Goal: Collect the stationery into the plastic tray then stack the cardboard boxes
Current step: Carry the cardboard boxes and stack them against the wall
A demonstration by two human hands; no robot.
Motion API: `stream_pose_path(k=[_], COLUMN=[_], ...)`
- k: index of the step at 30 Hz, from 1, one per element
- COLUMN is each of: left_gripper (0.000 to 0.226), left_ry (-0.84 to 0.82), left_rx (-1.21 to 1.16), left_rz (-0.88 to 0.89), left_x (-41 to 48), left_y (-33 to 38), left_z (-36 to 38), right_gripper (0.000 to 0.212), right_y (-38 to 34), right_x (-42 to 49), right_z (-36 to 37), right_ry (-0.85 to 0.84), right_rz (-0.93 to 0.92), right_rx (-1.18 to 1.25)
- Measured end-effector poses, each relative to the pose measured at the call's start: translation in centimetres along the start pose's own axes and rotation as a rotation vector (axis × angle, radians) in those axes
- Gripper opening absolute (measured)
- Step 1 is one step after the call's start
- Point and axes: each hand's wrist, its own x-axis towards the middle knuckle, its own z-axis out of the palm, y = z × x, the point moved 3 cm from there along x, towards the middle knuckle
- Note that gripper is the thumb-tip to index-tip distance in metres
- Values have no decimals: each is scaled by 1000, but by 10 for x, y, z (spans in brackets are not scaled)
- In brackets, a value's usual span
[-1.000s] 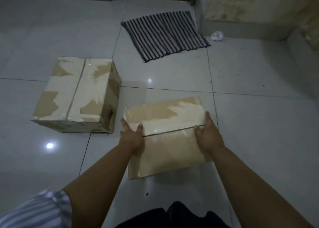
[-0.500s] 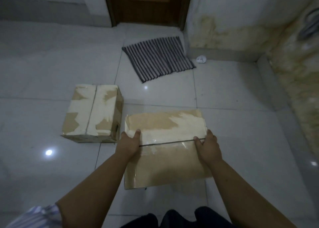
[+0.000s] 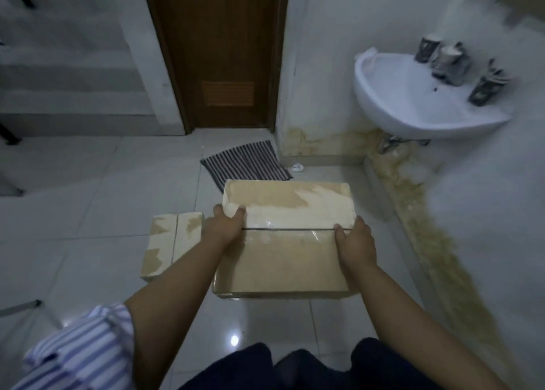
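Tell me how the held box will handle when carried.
Probably stiff: the box shows flat faces and straight edges between the left hand and right hand. Likely slippery where glossy tape covers it. Weight unclear, though both hands grip it.

A cardboard box (image 3: 283, 251) is being held in the near middle between the two hands, with the left hand (image 3: 224, 227) gripping its left edge and the right hand (image 3: 357, 243) gripping its right edge. A second cardboard box (image 3: 169, 242) is lying on the floor (image 3: 88, 212) just to its left, partly behind the left forearm. Beyond the held box a mat (image 3: 244, 162) is lying before a door (image 3: 218, 50) in the far middle, and a paper scrap (image 3: 297, 167) is lying just right of the mat at the foot of the wall (image 3: 324, 79). At far right a sink (image 3: 398, 103) is hanging on that wall, with several cups (image 3: 449, 62) standing along its far rim.
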Motion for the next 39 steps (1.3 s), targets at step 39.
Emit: stream_pose_path(k=[39], left_gripper=[70], left_ry=[-890], left_rx=[412], left_rz=[1021], left_x=[-349], left_y=[140], left_z=[250], right_gripper=[67], right_y=[272], right_x=[-359], right_z=[-212], right_ry=[869], right_rz=[955], right_rx=[198])
